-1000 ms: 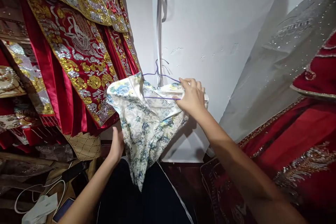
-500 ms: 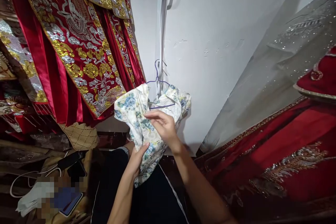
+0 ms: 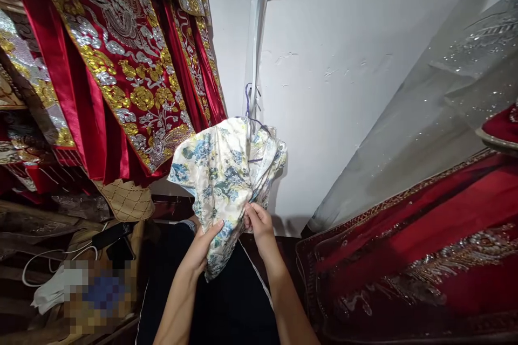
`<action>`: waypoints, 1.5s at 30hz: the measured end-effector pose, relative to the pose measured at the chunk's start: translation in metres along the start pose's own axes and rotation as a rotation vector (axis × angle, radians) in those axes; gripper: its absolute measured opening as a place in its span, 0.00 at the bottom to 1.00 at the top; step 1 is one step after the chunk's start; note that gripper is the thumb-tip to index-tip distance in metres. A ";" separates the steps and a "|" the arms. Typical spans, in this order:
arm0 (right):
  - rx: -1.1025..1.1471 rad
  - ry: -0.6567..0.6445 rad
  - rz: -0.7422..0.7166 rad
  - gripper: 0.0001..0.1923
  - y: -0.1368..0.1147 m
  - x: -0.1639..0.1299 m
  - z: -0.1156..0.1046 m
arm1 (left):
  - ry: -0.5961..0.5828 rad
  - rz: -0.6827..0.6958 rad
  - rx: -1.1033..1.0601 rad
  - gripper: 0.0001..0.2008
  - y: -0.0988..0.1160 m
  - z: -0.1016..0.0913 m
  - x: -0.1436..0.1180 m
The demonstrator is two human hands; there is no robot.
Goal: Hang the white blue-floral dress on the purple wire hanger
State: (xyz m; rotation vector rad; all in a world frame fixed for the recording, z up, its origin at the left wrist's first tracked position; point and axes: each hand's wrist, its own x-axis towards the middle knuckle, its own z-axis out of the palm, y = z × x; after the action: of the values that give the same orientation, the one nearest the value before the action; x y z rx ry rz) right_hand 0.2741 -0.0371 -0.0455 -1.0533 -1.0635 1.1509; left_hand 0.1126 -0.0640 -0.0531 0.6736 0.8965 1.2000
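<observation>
Both hands are raised to the floral garment (image 3: 224, 172): the left hand (image 3: 201, 248) grips its lower folds with fingers curled into the cloth, and the right hand (image 3: 259, 223), just beside it, pinches the garment's right-hand edge between thumb and fingertips. The garment hangs bunched on a purple wire hanger (image 3: 249, 108), whose hook shows just above the cloth against the white wall (image 3: 343, 64). Left of the garment hang red robes (image 3: 121, 64) stitched in gold and silver, and right of it lies red embroidered cloth (image 3: 424, 248) under a grey beaded veil (image 3: 445, 97).
</observation>
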 end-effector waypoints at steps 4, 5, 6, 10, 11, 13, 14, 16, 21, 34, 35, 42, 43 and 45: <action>0.010 0.017 0.034 0.19 -0.010 -0.013 -0.003 | 0.334 0.160 0.119 0.29 0.000 -0.015 0.008; 0.004 0.002 0.045 0.19 -0.011 -0.015 -0.002 | 0.460 0.264 0.200 0.30 -0.001 -0.015 0.008; -0.006 -0.025 0.054 0.19 -0.013 -0.017 0.000 | 0.569 0.378 0.285 0.32 -0.002 -0.014 0.008; -0.059 -0.176 0.052 0.19 -0.020 -0.022 0.011 | 0.410 0.589 0.501 0.25 -0.009 0.010 0.000; -0.075 -0.201 0.050 0.19 -0.021 -0.022 0.013 | 0.292 0.564 0.512 0.20 -0.011 0.018 -0.001; -0.118 -0.238 0.051 0.18 -0.023 -0.023 0.014 | 0.159 0.495 0.539 0.12 -0.014 0.028 -0.003; -0.146 -0.254 0.055 0.18 -0.023 -0.024 0.013 | 0.147 0.478 0.554 0.11 -0.015 0.031 -0.004; -0.192 -0.277 0.071 0.17 -0.023 -0.024 0.010 | 0.132 0.485 0.585 0.12 -0.017 0.033 -0.004; -0.186 -0.298 0.189 0.17 -0.026 -0.019 0.003 | 0.049 0.564 0.666 0.10 -0.015 0.033 -0.001; 0.045 0.008 -0.088 0.12 -0.154 0.113 0.003 | 0.044 0.624 1.053 0.09 -0.055 0.030 0.034; 0.060 0.032 -0.111 0.11 -0.163 0.120 0.006 | 0.020 0.628 1.080 0.10 -0.051 0.028 0.041; -0.054 -0.075 -0.315 0.14 -0.154 0.102 0.027 | -0.236 0.681 1.114 0.10 0.047 0.045 0.062; -0.091 -0.086 -0.340 0.14 -0.151 0.096 0.028 | -0.232 0.773 1.064 0.14 0.070 0.053 0.060; -0.153 -0.097 -0.385 0.14 -0.152 0.088 0.027 | -0.138 1.035 0.988 0.20 0.113 0.073 0.056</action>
State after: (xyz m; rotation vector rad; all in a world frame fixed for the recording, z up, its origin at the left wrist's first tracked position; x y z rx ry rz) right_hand 0.2812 0.0369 0.1162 -0.8658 -1.3796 0.8261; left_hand 0.1266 0.0197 0.0656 2.1783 1.0274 1.5107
